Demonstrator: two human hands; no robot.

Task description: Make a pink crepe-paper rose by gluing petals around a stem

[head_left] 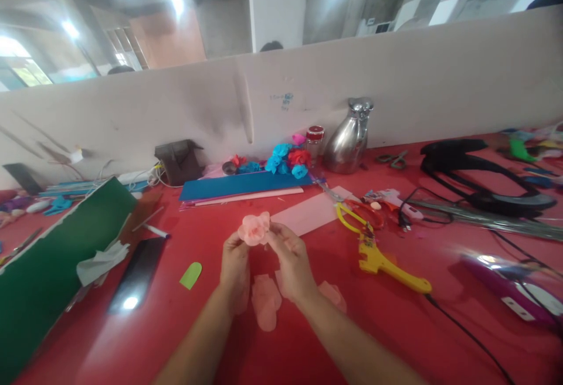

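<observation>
A pale pink paper flower (254,230) with layered petals is held up between my two hands above the red table. My left hand (235,259) pinches its left side from below. On the other side, my right hand (290,259) has thumb and fingers closed at the flower's right edge. Below the hands lie loose pink paper petals (266,303), and more petals (333,296) rest beside my right wrist. A yellow glue gun (389,265) lies to the right, its cord trailing toward the front edge.
Left are a green board (65,268), a dark phone (138,273) and a green paper piece (190,275). Behind lie a blue sheet (241,186), pink paper (308,212), yellow-handled scissors (352,221), finished flowers (288,159) and a metal jug (349,139). A purple-white device (514,291) sits right.
</observation>
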